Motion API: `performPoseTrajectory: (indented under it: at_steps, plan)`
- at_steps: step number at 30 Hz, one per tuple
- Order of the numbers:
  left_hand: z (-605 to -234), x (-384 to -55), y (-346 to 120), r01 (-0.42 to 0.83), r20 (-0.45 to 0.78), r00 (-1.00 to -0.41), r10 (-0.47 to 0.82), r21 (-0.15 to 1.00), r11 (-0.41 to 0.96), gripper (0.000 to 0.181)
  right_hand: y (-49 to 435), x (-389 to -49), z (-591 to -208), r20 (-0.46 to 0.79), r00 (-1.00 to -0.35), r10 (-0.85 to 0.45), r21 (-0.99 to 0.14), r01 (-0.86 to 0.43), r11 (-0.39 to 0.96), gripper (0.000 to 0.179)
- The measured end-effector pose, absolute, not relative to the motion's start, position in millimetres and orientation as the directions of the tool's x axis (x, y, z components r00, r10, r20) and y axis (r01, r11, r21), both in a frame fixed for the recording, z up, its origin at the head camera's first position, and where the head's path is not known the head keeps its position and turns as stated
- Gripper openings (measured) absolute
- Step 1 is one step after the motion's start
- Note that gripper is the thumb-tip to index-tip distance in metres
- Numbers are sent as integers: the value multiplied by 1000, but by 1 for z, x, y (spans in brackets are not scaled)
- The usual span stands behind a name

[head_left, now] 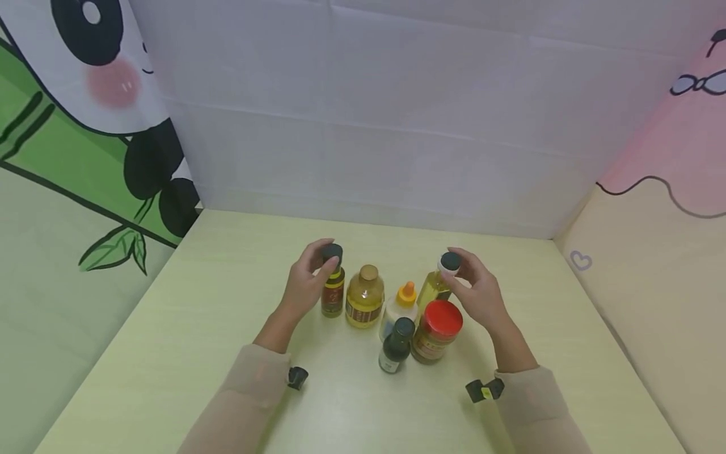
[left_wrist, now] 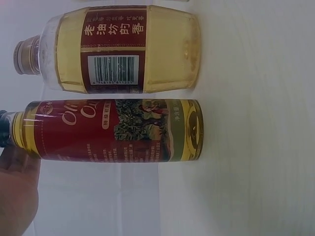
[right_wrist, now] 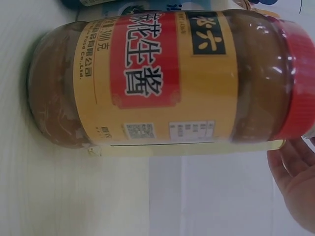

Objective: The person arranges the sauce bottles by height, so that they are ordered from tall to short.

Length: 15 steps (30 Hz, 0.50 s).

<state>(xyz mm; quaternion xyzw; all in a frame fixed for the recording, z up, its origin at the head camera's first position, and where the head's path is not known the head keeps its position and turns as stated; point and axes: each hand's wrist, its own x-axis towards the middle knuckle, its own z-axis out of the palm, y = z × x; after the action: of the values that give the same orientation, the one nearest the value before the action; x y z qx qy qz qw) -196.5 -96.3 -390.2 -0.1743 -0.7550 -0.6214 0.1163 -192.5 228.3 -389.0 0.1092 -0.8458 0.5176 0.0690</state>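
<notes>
My left hand (head_left: pixel 306 280) grips the dark cap of a slim olive oil bottle (left_wrist: pixel 98 130), which stands upright at the left end of the group. Just right of it is a rounder bottle of yellow oil (head_left: pixel 365 299) with a tan cap. My right hand (head_left: pixel 476 287) holds a clear oil bottle (head_left: pixel 432 290) by its neck, thumb and fingers around the white collar under the dark green cap. In front of that bottle stands a peanut butter jar (right_wrist: pixel 172 78) with a red lid, hiding its lower part.
A white squeeze bottle (head_left: pixel 404 306) with an orange nozzle stands mid-group. Nearest me is a small dark bottle (head_left: pixel 397 345). All stand on a pale yellow table (head_left: pixel 170 353), backed by a white wall sheet (head_left: pixel 368 126), with printed panels at both sides.
</notes>
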Motion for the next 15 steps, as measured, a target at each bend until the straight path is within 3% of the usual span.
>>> performPoseTrajectory:
  at_steps: [6,15]
  plan:
    - [-417,-214,-97,424,412,-906,100,889,173,39,229,-193,-390,230,-968,-104,-878,-252,406,51]
    - [-421,-215,-100,452,445,-892,83,880,147,37,229,-196,-391,278,-953,-124,-892,-304,335,45]
